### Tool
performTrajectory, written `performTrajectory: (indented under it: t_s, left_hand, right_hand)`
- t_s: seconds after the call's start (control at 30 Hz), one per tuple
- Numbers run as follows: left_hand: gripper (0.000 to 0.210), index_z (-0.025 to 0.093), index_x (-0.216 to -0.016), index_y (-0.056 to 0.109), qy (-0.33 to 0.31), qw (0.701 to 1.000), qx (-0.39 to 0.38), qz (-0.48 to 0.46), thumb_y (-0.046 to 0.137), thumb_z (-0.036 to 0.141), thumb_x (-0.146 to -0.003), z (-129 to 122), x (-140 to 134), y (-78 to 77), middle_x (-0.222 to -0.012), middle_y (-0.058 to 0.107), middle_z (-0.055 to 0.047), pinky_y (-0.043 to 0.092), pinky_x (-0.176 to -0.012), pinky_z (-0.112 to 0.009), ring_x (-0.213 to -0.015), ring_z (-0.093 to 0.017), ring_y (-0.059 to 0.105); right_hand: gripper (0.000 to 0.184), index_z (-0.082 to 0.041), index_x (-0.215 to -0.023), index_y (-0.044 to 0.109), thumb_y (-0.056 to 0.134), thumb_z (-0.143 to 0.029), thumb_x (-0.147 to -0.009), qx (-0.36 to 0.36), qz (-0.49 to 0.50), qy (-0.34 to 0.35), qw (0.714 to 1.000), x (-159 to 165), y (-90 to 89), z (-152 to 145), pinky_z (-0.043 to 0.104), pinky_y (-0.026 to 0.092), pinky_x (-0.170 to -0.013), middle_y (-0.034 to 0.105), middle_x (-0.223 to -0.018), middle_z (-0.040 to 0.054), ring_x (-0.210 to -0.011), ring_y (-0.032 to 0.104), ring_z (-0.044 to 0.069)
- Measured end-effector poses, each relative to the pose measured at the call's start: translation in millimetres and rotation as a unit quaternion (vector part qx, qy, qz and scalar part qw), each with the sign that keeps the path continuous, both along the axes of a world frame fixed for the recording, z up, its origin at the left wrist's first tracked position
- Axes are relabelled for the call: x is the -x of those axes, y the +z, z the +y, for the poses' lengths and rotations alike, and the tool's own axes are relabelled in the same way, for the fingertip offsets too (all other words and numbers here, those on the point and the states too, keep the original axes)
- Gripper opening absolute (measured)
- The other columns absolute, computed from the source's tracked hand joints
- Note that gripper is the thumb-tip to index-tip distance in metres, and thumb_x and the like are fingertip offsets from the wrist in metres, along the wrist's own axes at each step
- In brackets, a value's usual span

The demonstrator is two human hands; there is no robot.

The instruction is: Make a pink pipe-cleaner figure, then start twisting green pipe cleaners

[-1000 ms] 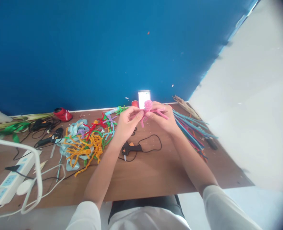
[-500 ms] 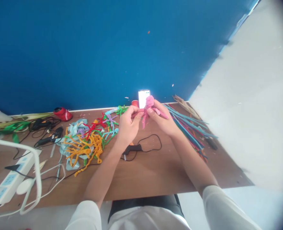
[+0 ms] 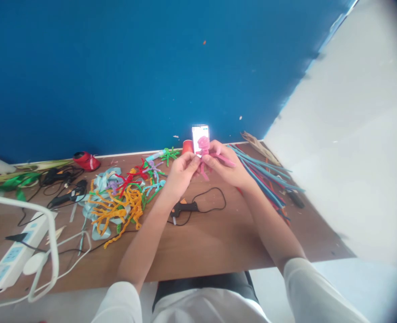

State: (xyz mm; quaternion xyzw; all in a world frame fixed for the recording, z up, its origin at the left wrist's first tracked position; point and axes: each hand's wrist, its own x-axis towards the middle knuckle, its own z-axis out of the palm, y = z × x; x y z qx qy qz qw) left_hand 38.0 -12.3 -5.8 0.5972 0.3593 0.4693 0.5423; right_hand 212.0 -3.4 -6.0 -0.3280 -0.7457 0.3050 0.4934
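Between my two hands is a pink pipe-cleaner figure, with a rounded top and several thin limbs sticking out below. My left hand pinches its left side between thumb and fingers. On the other side, my right hand grips it, and a pink limb lies across the fingers. Right behind the figure a lit phone leans upright near the wall, a red cup beside it. Below my hands a black glue gun lies on the wooden table.
To the left is a heap of orange pipe-cleaner pieces over light-blue ribbon, with small coloured figures. Further left are a power strip, a white bent tube frame and more glue guns. Blue pipe cleaners lie at right.
The pink figure has shifted slightly left and lower, and its limbs have turned. My right hand has moved in closer to my left. Both hands keep hold of it.
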Motion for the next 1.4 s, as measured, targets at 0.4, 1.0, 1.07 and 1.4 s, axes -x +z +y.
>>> performTrajectory:
  t_s: [0.4, 1.0, 1.07, 1.4]
  left_hand:
    - [0.024, 0.019, -0.098, 0.067, 0.152, 0.877, -0.335, 0.309, 0.048, 0.035, -0.101, 0.9, 4.8, -4.2, -0.098, 0.073, -0.009, 0.042, -0.078, -0.031, -0.088, -0.02, 0.066]
    - [0.036, 0.016, -0.076, 0.063, -0.047, 0.998, 0.052, -0.008, 0.069, 0.05, -0.086, 11.9, 12.6, -3.6, -0.069, 0.059, 0.0, 0.039, -0.053, -0.021, -0.056, -0.007, 0.048]
    - [0.036, 0.016, -0.077, 0.063, -0.065, 0.995, 0.071, -0.02, 0.071, 0.05, -0.084, 12.4, 13.8, -3.8, -0.067, 0.059, 0.0, 0.038, -0.052, -0.021, -0.054, -0.007, 0.047]
    - [0.023, 0.014, -0.091, 0.063, -0.125, 0.991, 0.039, 0.014, 0.073, 0.034, -0.084, 15.2, 17.4, -5.0, -0.079, 0.066, -0.002, 0.047, -0.062, -0.022, -0.066, -0.009, 0.059]
  right_hand:
    - [0.022, -0.019, -0.098, 0.069, 0.067, -0.04, -0.093, 0.089, 0.075, 0.037, 0.992, 2.4, 5.1, -0.8, 0.025, 0.043, -0.055, 0.064, -0.075, -0.0005, -0.062, 0.056, 0.011]
    - [0.033, -0.017, -0.084, 0.072, 0.058, -0.044, -0.097, 0.105, -0.047, 0.053, 0.992, -7.7, 11.5, -1.0, 0.027, 0.028, -0.057, 0.053, -0.069, -0.0018, -0.062, 0.041, 0.01]
    - [0.032, -0.017, -0.083, 0.071, 0.058, -0.044, -0.097, 0.106, -0.047, 0.057, 0.992, -7.9, 11.6, -1.2, 0.027, 0.028, -0.057, 0.051, -0.067, -0.0025, -0.061, 0.039, 0.01]
    - [0.033, -0.018, -0.078, 0.07, 0.06, -0.044, -0.095, 0.08, -0.07, 0.033, 0.994, -7.9, 10.9, -1.5, 0.027, 0.029, -0.058, 0.052, -0.065, -0.0022, -0.062, 0.04, 0.011]
